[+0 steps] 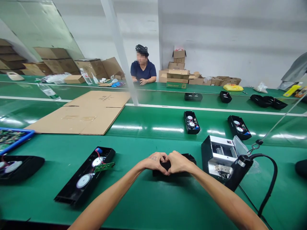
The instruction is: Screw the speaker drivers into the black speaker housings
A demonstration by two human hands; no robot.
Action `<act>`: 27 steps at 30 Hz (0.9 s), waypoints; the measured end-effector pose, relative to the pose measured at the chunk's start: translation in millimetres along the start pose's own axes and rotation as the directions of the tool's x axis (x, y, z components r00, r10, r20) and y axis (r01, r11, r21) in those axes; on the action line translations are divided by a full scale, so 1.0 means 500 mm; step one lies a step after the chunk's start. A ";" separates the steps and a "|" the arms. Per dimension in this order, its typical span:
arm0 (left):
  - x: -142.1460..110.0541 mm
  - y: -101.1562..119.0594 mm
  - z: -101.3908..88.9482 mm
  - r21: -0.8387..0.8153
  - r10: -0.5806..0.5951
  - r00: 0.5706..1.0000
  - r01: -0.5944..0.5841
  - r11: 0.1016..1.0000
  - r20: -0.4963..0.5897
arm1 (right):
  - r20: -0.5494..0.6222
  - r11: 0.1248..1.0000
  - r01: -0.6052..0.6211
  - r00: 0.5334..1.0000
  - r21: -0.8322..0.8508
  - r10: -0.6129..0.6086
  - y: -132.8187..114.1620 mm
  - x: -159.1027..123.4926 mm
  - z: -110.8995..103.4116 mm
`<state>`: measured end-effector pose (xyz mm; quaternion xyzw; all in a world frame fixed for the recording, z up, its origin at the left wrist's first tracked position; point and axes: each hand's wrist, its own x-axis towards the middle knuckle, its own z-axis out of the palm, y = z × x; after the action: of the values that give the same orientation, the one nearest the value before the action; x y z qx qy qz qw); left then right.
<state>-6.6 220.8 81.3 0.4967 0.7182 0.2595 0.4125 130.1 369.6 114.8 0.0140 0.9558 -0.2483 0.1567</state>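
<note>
A black plastic speaker housing (158,173) lies on the green bench in front of me, largely covered by my hands. My left hand (154,161) curls over its left part, with a drawn or tattooed mark on the back. From the right, my right hand (179,162) bends over the same housing. The two thumbs and the curled fingers meet and frame a small gap above the black surface. What the fingertips press on is hidden. Left of my hands, an open black housing (72,188) holds two round white speakers and red wires, with a green circuit board (104,166) tilted across it.
Close on the right stand a silver-and-black screw feeder (219,156) and a black electric screwdriver (240,171) on a cord. Flattened cardboard (83,111) and a blue tray (14,140) lie left. Open housings (192,122) sit on the conveyor. A co-worker (143,68) sits opposite.
</note>
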 end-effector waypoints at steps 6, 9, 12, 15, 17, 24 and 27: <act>-0.005 0.008 0.000 -0.015 0.044 0.999 -0.043 0.999 0.029 | -0.026 0.998 0.032 0.999 0.052 -0.031 0.009 -0.012 0.019; -0.008 0.009 0.001 -0.003 0.035 0.999 -0.035 0.999 0.028 | -0.017 0.998 0.038 0.999 0.058 -0.037 0.006 -0.019 0.014; -0.010 0.009 0.002 0.017 0.014 1.000 -0.015 1.000 0.026 | 0.007 0.999 0.045 0.999 0.020 -0.045 -0.002 -0.028 0.003; -0.012 0.007 0.004 0.031 0.012 1.000 -0.012 0.999 0.017 | 0.018 0.999 0.042 0.999 -0.017 -0.042 -0.007 -0.036 -0.001; -0.014 0.007 0.005 0.038 0.019 1.000 -0.020 0.999 0.012 | 0.010 0.999 0.049 0.999 -0.023 -0.049 -0.005 -0.037 0.004; -0.015 0.004 0.011 0.031 0.076 0.997 -0.077 0.997 0.023 | -0.025 0.996 0.091 0.996 -0.009 -0.091 0.011 -0.025 0.037; -0.008 -0.002 0.011 0.026 0.099 0.995 -0.099 0.995 0.025 | -0.025 0.997 0.080 0.996 -0.007 -0.080 0.009 -0.020 0.031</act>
<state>-1.9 216.2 78.9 0.5402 0.6912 0.2638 0.4010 144.8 366.5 102.8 -0.0214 0.9582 -0.2515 0.1345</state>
